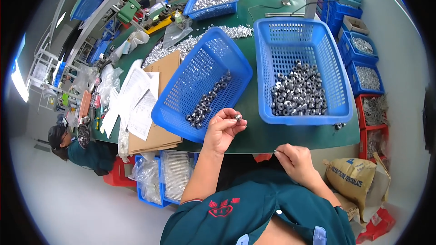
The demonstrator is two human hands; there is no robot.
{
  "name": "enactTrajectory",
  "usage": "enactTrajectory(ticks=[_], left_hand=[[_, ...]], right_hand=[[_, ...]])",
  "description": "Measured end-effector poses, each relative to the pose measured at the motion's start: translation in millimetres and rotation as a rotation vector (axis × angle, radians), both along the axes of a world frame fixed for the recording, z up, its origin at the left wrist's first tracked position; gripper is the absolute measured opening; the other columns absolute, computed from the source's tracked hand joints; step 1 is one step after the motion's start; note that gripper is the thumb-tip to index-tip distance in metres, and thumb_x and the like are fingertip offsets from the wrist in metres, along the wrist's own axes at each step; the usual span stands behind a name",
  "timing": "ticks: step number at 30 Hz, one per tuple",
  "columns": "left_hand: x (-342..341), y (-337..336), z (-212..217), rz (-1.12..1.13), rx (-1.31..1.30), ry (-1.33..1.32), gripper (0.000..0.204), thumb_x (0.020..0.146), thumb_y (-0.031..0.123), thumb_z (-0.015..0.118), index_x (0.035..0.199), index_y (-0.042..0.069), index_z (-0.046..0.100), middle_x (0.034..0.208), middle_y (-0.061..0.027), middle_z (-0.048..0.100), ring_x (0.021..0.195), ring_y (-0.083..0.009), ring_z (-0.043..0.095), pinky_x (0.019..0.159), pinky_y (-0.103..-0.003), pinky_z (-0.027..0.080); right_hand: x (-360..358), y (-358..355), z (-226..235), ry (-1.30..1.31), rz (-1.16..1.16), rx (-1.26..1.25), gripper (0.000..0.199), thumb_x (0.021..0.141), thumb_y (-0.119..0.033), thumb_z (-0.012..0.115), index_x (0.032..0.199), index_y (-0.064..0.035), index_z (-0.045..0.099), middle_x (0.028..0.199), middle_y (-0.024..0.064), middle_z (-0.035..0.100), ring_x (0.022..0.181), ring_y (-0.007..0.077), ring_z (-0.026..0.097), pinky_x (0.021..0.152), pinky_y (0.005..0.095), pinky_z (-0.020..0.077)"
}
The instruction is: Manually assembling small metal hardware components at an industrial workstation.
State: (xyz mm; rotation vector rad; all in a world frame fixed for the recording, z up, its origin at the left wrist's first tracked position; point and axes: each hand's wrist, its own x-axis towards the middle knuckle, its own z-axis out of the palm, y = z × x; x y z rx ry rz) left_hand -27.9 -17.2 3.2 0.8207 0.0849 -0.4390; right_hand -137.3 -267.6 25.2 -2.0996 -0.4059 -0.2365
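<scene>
We pinch a small shiny metal nut (237,117) in the fingertips of our left hand (222,129). Our right hand (294,161) sits at four o'clock from it, curled around something thin we cannot make out.
</scene>
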Motion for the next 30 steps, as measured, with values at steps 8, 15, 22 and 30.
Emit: enactTrajectory(ticks=[8,15,22,30], left_hand=[[-39,-11,2,-0.126,-0.159,0.125,0.024,0.087,-0.001,0.058,0.110,0.000,0.065,0.101,-0.0123,0.067,0.090,-0.0226,0.064,0.075,-0.033,0.053],[-63,-23,22,-0.137,0.209,-0.053,0.023,0.085,-0.003,0.063,0.108,-0.002,0.066,0.096,-0.0103,0.070,0.082,-0.0150,0.064,0.074,-0.027,0.052],[-68,-22,30,-0.193,0.396,-0.184,0.023,0.086,-0.006,0.066,0.109,-0.002,0.068,0.098,-0.0078,0.070,0.085,-0.0125,0.066,0.078,-0.025,0.056],[-66,-25,24,-0.156,0.450,-0.253,0.022,0.087,-0.006,0.065,0.109,-0.002,0.068,0.100,-0.0068,0.069,0.088,-0.0114,0.065,0.081,-0.025,0.054]], right_hand=[[13,13,13,-0.055,0.052,0.035,0.009,0.085,-0.005,0.067,0.083,-0.0035,0.059,0.067,0.0110,0.064,0.059,0.0304,0.064,0.053,0.0376,0.0497],[21,24,18,-0.144,0.067,-0.004,0.011,0.085,-0.006,0.068,0.082,-0.0041,0.058,0.067,0.0112,0.063,0.060,0.0320,0.064,0.053,0.0383,0.0501],[19,28,15,-0.242,0.072,-0.160,0.010,0.080,-0.005,0.067,0.078,-0.0056,0.057,0.060,0.0081,0.057,0.054,0.0286,0.061,0.050,0.0382,0.0479],[15,39,-6,0.006,-0.019,0.027,0.014,0.089,-0.013,0.063,0.079,-0.0046,0.058,0.063,0.0075,0.060,0.053,0.0260,0.057,0.050,0.0360,0.0434]])
